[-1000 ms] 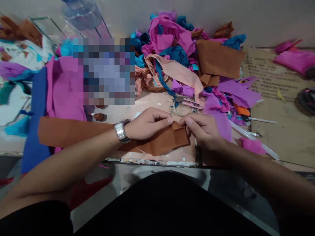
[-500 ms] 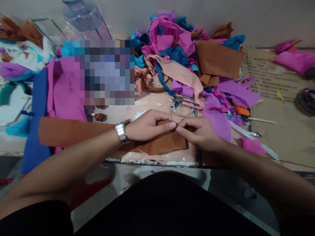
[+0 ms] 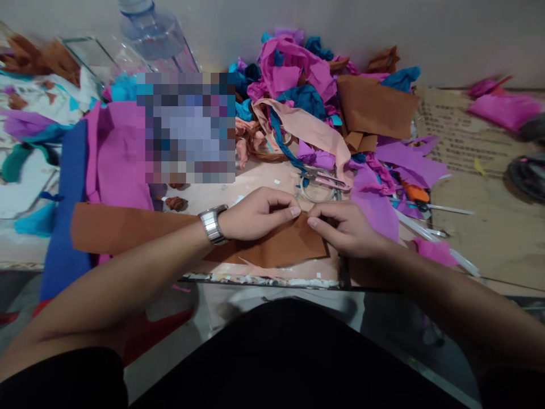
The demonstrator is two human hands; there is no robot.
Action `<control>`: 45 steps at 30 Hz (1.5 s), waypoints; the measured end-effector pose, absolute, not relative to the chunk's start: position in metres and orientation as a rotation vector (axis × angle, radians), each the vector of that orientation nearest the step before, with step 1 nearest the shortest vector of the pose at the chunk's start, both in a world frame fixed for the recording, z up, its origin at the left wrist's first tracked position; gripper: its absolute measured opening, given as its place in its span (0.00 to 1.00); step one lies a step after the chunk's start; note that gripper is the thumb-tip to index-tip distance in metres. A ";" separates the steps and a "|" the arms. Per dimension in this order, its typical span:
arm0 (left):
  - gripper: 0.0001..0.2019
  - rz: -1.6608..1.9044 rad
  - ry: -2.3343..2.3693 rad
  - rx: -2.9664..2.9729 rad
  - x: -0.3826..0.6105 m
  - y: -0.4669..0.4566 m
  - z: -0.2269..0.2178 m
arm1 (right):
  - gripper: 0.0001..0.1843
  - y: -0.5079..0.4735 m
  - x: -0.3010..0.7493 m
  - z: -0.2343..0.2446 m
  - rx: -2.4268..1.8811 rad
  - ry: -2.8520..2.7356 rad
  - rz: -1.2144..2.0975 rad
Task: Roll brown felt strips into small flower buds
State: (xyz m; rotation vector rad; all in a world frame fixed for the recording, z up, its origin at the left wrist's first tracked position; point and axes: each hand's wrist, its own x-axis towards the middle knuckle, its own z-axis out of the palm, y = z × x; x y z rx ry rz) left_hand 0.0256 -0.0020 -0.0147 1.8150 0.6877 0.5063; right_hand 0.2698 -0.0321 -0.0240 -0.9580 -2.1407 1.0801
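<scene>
Both hands meet at the far edge of the brown sheet (image 3: 276, 247), which lies flat on the table (image 3: 264, 176) straight in front of the person. The left hand (image 3: 255, 215) is curled, its thumb and forefinger pressed together on that edge. The right hand (image 3: 347, 230) does the same from the other side, so the two pinches sit almost touching. Each hand is closed on the sheet, with the other fingers tucked in. Whether a fold or a small flap lies between the fingertips is too small to tell.

From the grip the sheet runs left under the left wrist, past the watch (image 3: 212, 225), as a long band that ends over a blue sheet (image 3: 63, 199). Just behind the grip lie a clear ring (image 3: 315, 193) and pink scissors (image 3: 327, 180), the scissors overlapping the ring. Just right of the right hand lies a purple sheet (image 3: 378, 210), and further right an orange-handled tool (image 3: 415, 193). Behind the scissors rises a pile of scraps (image 3: 298, 74) in magenta, teal and brown, with a peach strip (image 3: 306, 128) draped down toward the scissors. Behind and left of the grip a magenta sheet (image 3: 114, 159) lies beside the blue one, and a bottle (image 3: 155, 31) stands by the wall. Well right of the grip lies printed cardboard (image 3: 464, 136).
</scene>
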 end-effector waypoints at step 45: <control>0.18 0.363 0.763 1.909 0.017 0.002 -0.035 | 0.14 0.083 0.150 -0.001 -0.644 -2.682 0.666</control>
